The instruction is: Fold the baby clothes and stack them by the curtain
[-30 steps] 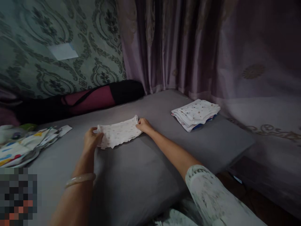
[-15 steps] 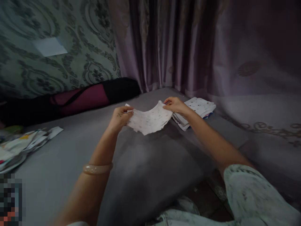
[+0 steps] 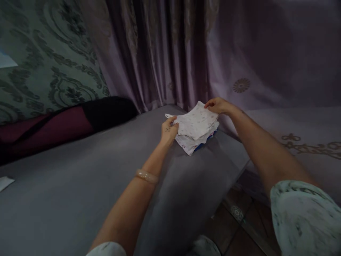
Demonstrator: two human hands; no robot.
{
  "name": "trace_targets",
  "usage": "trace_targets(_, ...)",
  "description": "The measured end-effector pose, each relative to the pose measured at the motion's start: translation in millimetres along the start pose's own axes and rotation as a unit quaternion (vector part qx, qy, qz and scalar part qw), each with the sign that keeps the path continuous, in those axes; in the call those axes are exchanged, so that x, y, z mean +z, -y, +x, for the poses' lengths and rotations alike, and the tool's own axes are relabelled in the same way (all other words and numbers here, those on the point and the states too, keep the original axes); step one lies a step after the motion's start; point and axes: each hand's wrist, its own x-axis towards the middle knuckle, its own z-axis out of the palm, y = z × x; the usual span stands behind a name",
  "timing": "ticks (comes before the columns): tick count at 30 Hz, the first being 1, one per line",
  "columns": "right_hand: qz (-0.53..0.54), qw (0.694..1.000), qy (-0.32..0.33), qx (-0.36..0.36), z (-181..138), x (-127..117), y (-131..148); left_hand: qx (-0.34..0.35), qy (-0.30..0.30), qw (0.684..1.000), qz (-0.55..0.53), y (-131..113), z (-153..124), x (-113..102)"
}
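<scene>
A purple curtain [image 3: 157, 53] takes up most of the background, hanging behind the grey bed [image 3: 80, 199]; the patterned wall [image 3: 48, 78] fills the upper left. A long black and maroon bag [image 3: 66, 122] lies along the bed's far side. Near the corner by the curtain sits the stack [image 3: 187, 147], its white layers and a blue edge showing at the front. Over it is the cloth [image 3: 197, 122], white with faint spots; whether its full weight rests there I cannot tell. The left hand [image 3: 169, 131] pinches its left edge between thumb and fingers, and the right hand [image 3: 217, 106] grips its upper right corner with fingertips closed. As for progress, several layers already lie piled and the cloth is over them, but neither hand has let go, and its left tip juts beyond the layers, so lining up looks unfinished. A white piece [image 3: 5, 183], cut off by the left border, lies well apart, unstacked. Smallest is the pale bangle [image 3: 146, 176] on the left forearm.
</scene>
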Motion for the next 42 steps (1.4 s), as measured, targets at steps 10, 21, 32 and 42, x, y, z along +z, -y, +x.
trace_targets(10, -0.106, 0.994, 0.002, -0.002, 20.6, -3.8, -27.2, -0.048, 0.033, 0.996, -0.067, 40.6, -3.6, 54.1)
trace_targets(21, -0.118, 0.992, 0.004, 0.032, 21.4, 18.5, -43.5, -0.082, 0.012, 0.997, -0.004, 80.3, -3.0, 46.3)
trace_targets(32, -0.135, 0.987, 0.008, 0.088, 7.3, 59.0, -58.8, 0.023, -0.012, 0.991, 0.130, 92.0, -22.4, 44.0)
trace_targets(42, -0.120, 0.987, 0.019, 0.105, 2.7, 78.2, -69.2, 0.055, 0.047, 0.986, 0.148, 114.6, -32.7, 40.2)
